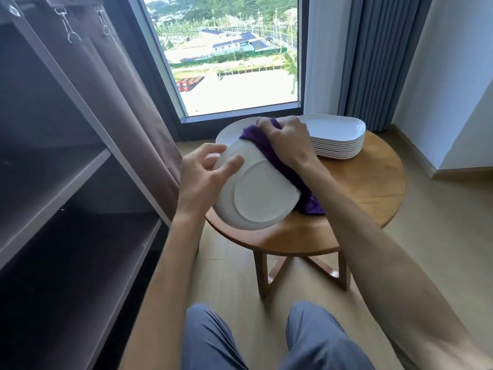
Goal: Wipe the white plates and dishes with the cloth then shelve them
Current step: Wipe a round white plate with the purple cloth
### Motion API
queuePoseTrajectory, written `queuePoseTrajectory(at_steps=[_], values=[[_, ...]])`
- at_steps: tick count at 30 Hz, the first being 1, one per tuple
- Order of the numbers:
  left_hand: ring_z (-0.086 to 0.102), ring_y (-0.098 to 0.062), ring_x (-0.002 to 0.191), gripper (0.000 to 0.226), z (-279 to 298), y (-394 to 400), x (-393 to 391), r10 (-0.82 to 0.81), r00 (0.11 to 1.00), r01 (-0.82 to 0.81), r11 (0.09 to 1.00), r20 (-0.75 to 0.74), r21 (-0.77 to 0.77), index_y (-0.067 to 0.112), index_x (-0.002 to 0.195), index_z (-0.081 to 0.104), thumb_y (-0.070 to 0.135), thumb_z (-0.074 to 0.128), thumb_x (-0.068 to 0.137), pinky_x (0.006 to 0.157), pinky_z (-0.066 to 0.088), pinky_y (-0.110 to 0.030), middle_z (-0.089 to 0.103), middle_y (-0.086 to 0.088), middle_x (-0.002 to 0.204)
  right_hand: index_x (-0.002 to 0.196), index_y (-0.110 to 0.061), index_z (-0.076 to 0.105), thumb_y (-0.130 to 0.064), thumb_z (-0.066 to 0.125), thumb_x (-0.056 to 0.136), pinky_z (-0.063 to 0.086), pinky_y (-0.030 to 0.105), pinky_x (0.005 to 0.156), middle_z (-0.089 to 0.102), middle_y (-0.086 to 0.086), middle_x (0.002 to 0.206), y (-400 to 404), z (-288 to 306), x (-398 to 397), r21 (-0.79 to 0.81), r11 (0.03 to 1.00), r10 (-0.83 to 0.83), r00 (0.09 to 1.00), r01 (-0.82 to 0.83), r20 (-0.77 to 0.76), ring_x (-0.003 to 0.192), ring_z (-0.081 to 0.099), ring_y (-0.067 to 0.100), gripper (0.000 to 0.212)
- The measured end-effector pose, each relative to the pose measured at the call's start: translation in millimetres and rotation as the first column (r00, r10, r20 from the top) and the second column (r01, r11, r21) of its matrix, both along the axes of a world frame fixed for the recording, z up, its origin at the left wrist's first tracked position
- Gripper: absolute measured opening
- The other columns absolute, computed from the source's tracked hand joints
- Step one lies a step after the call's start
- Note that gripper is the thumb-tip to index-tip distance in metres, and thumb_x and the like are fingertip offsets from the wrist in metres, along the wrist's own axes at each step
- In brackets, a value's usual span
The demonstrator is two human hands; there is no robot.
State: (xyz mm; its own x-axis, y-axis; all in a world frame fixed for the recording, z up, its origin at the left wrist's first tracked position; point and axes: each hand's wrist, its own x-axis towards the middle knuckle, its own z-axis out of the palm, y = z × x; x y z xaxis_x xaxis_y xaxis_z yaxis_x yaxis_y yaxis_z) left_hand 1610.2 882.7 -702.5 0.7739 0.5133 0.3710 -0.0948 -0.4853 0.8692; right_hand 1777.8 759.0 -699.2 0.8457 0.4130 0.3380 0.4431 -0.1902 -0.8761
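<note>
The likeliest mishap, as I judge it, is a dropped plate. The glossy white oval ceramic plate (256, 188) is held tilted in the air above the near edge of the round wooden side table (360, 188), underside toward the camera, and the left hand (202, 180) holds it only at the rim: thumb over the top edge, fingers loosely curled against the back. If the wiping push from the other side outweighs that light hold, the plate could pivot out and strike the table edge or the pale wood floor (234, 276) below the table.

The right hand (286, 138) is closed around a bunched deep-purple cloth (269, 153), pressing it against the plate's far rim; a tail of cloth hangs down to the tabletop. That tail could snag or drag as the plate moves off.

A second risk is the stack of white oval plates (337, 141) at the back of the table, just behind the right hand: a wide elbow swing could knock it. One more white plate (229, 132) shows behind the held one at the table's far left; how it rests is hidden.

The held plate looks smooth, unmarked, with a raised oval foot ring. The dark fabric-covered shelf unit (66, 182), left of the table, shows no plates yet.
</note>
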Motion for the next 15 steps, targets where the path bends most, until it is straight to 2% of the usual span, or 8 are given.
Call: queuePoseTrajectory(at_steps=[2,3,6,9,12,15], values=[[0.076,-0.021,0.082,0.060,11,0,7,-0.034,0.992,0.041,0.998,-0.122,0.053,0.010,0.104,0.075,0.056,0.082,0.067,0.074,0.063,-0.050,0.077,-0.006,0.094,0.042,-0.029,0.051,-0.057,0.053,0.086,0.033,0.030,0.052,0.041,-0.012,0.038,7,7,-9,-0.023,0.999,0.035,0.993,-0.033,0.114,0.041,0.038,0.009,0.052],[0.076,-0.026,0.079,0.053,13,-1,10,-0.042,0.992,0.047,0.998,-0.116,0.038,0.009,0.096,0.076,0.052,0.085,0.066,0.071,0.062,-0.054,0.077,-0.009,0.089,0.042,-0.028,0.050,-0.056,0.054,0.087,0.033,0.031,0.052,0.040,-0.011,0.038,9,8,-11,-0.001,0.999,0.039,0.991,-0.039,0.129,0.041,0.038,0.009,0.053],[0.075,-0.026,0.069,0.036,4,-6,13,0.006,1.000,-0.006,1.000,-0.003,-0.010,0.013,0.083,0.075,0.043,0.088,0.067,0.058,0.060,-0.047,0.077,-0.006,0.078,0.041,-0.025,0.042,-0.051,0.058,0.090,0.032,0.034,0.054,0.034,-0.011,0.039,10,5,-8,0.111,0.993,0.018,0.996,-0.028,0.090,0.043,0.032,0.009,0.057],[0.073,-0.019,0.066,0.031,-16,-11,10,0.066,0.988,-0.040,0.982,0.142,-0.184,0.017,0.085,0.076,0.041,0.089,0.071,0.053,0.056,-0.033,0.076,-0.001,0.077,0.044,-0.024,0.035,-0.050,0.056,0.093,0.030,0.033,0.056,0.032,-0.013,0.043,2,-1,4,0.179,0.984,0.005,0.999,0.005,-0.053,0.046,0.031,0.007,0.060],[0.074,-0.025,0.074,0.042,-26,-16,12,0.156,0.955,-0.063,0.939,0.253,-0.338,0.009,0.091,0.076,0.044,0.088,0.071,0.057,0.058,-0.034,0.077,-0.007,0.084,0.054,-0.025,0.039,-0.049,0.053,0.099,0.032,0.030,0.059,0.038,-0.012,0.050,-3,-21,9,0.290,0.952,-0.008,0.959,0.095,-0.285,0.052,0.036,0.010,0.053],[0.070,-0.019,0.072,0.045,-34,-27,17,0.256,0.923,-0.121,0.902,0.288,-0.415,0.001,0.090,0.074,0.040,0.087,0.073,0.058,0.056,-0.033,0.075,-0.004,0.080,0.065,-0.021,0.051,-0.054,0.052,0.097,0.039,0.032,0.065,0.050,-0.008,0.058,-7,-31,10,0.312,0.927,-0.069,0.912,0.209,-0.405,0.060,0.045,0.012,0.047]])
